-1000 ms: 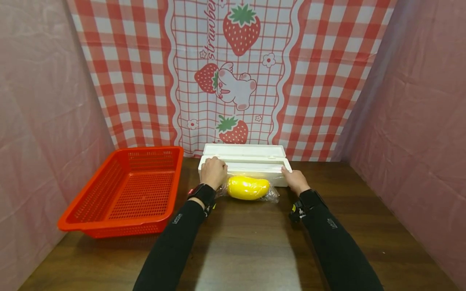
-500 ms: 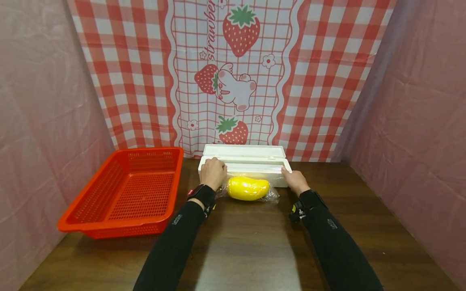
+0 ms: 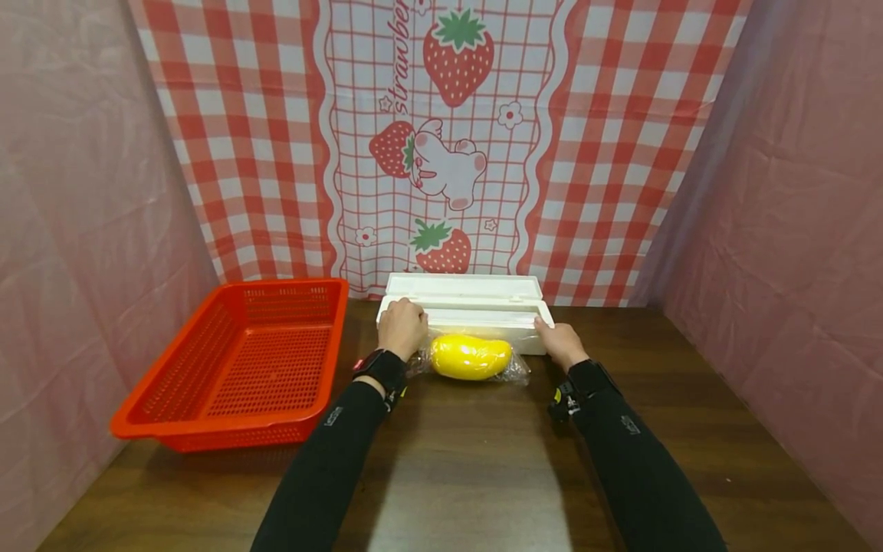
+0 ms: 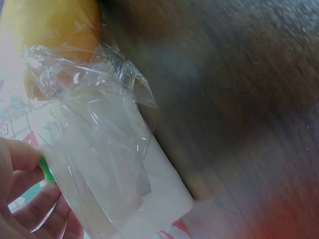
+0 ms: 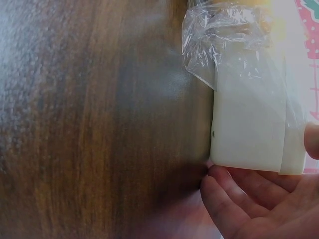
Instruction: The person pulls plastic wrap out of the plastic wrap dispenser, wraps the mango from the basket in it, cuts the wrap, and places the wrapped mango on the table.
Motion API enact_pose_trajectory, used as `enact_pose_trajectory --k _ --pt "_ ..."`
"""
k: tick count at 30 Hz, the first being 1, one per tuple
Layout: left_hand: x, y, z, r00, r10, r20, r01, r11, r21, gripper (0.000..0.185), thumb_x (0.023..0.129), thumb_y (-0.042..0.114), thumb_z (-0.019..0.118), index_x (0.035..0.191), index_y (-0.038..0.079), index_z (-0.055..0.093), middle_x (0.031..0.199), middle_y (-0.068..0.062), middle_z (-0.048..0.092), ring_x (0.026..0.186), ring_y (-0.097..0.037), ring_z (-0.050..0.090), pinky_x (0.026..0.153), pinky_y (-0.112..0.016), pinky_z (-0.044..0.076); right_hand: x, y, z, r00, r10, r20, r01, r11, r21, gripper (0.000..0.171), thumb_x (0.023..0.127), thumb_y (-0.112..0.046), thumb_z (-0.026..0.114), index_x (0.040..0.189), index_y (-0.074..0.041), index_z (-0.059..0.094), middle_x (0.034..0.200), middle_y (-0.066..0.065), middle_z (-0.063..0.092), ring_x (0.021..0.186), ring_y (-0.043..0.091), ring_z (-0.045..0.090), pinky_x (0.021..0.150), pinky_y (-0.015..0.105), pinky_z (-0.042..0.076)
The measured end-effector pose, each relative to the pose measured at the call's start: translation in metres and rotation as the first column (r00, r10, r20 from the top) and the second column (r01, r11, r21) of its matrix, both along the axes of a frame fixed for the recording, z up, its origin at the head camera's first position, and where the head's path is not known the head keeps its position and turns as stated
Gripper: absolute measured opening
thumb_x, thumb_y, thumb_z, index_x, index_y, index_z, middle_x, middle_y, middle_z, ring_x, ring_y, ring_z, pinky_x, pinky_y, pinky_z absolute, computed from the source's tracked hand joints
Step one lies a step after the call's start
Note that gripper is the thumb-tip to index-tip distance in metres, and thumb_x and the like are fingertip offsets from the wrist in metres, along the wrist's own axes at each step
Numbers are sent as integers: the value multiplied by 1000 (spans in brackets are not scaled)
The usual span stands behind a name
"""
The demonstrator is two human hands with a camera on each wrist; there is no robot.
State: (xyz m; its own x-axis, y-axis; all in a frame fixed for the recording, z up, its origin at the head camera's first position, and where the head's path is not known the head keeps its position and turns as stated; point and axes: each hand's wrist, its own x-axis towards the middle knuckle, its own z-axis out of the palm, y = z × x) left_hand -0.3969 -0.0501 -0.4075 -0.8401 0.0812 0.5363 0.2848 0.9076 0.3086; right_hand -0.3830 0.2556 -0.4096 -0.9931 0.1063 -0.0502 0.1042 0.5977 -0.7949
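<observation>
Both hands are at the white cling-film dispenser box (image 3: 464, 313), which sits at the back of the wooden table (image 3: 469, 475) with its lid raised. The left hand (image 3: 403, 328) rests over the box's left end; the left wrist view shows its fingers (image 4: 30, 199) curled beside the clear film (image 4: 99, 164), with a small green part between them, though whether they pinch the film itself cannot be told. The right hand (image 3: 560, 343) holds the right end, its fingers (image 5: 234, 199) bent around the box's corner and touching it. A yellow mango-shaped fruit (image 3: 471, 356) lies on the table just in front of the box, between the 2 hands, already covered in film that still runs back to the box. An orange perforated basket (image 3: 241, 360) stands to the left, apart from the fruit. Risks, as judged: the film is thin and clings to itself, so an uneven pull from 1 side could bunch or tear it crookedly; the light box could slide or lift if either hand slackens; the rounded fruit could roll under tension and loosen its wrap.
</observation>
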Motion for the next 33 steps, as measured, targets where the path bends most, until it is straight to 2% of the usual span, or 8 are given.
enact_pose_trajectory --k 8,12,18,24,33 --pt "4 -3 0 1000 -12 -10 12 1000 7 21 97 15 66 86 6 81 91 -15 70 91 -37 63 80 -51 51 -2 0 -3 1000 1 -1 -1 1000 -9 56 107 -42 43 112 13 54 78 9 45 62 19 44 57 28 38" --pt "5 -9 1 1000 10 -10 -10 1000 5 19 96 15 67 88 4 81 94 -17 69 94 -39 62 83 -52 51 -3 0 -3 1000 6 -8 -6 1000 -5 56 107 -42 42 111 13 55 79 9 45 63 19 45 58 28 38" --pt "1 -20 -3 998 60 -21 -60 998 3 16 95 15 68 90 5 81 96 -17 69 93 -39 62 82 -51 51 -4 1 -3 1000 -7 -19 7 1000 3 56 107 -41 43 110 13 56 79 8 46 63 18 46 57 28 39" --pt "-1 -23 -8 998 53 -34 -52 998 17 16 94 14 68 90 5 81 94 -18 68 91 -39 60 81 -51 51 -3 2 -3 1000 6 -6 -6 1000 0 53 107 -41 43 104 10 55 75 7 44 62 19 44 58 29 37" --pt "2 -25 -9 996 64 -58 -63 998 27 16 94 13 68 91 3 80 95 -17 65 94 -38 57 82 -50 51 -4 2 -4 1000 -1 -18 1 1000 4 57 107 -41 44 115 15 54 78 9 46 63 19 45 57 28 38"
